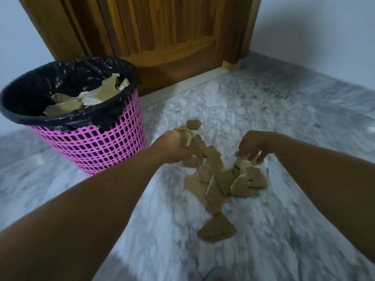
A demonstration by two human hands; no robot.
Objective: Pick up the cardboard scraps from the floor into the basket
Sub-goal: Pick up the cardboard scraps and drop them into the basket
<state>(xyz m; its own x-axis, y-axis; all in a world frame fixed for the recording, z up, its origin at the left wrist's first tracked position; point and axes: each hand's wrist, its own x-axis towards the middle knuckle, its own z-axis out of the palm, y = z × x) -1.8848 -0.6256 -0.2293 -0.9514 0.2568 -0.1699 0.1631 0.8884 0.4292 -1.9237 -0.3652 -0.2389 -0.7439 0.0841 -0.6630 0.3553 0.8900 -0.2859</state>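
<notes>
- The left hand point(174, 146) reached forward from a long, nearly straight forearm that ran up from the lower left corner. Its fingers were curled tight around a small bunch of cardboard scraps point(185, 135), whose pale torn edges stuck out past the knuckles on the far side of the fist.
- The right hand point(253, 146) came in from the right edge on a forearm angled down and to the left. Its wrist was bent, the back of the hand was up, and the fingers point(257, 156) curled downward, pinching the top scrap point(242, 164) at the near right end of the pile.
- The loose pile of scraps point(221, 179) lay flat on the marble floor point(284, 122), between the two hands and trailing back from them toward the person. Its long axis ran from the left fist toward the lower right, then down.
- One scrap point(193, 125) lay just beyond the left fist, apart from the rest.
- A larger wedge-shaped scrap point(216, 229) lay alone nearest the person, well short of both hands, its point aimed up toward the pile.
- The pink mesh basket point(97, 147) stood upright to the left of the left fist, near it but not touching. It had a black liner point(60, 78) folded over its rim.
- Scraps already in the basket point(87, 98) lay heaped and tilted against the liner.
- A wooden door point(154, 33) stood behind the basket, beyond both hands.
</notes>
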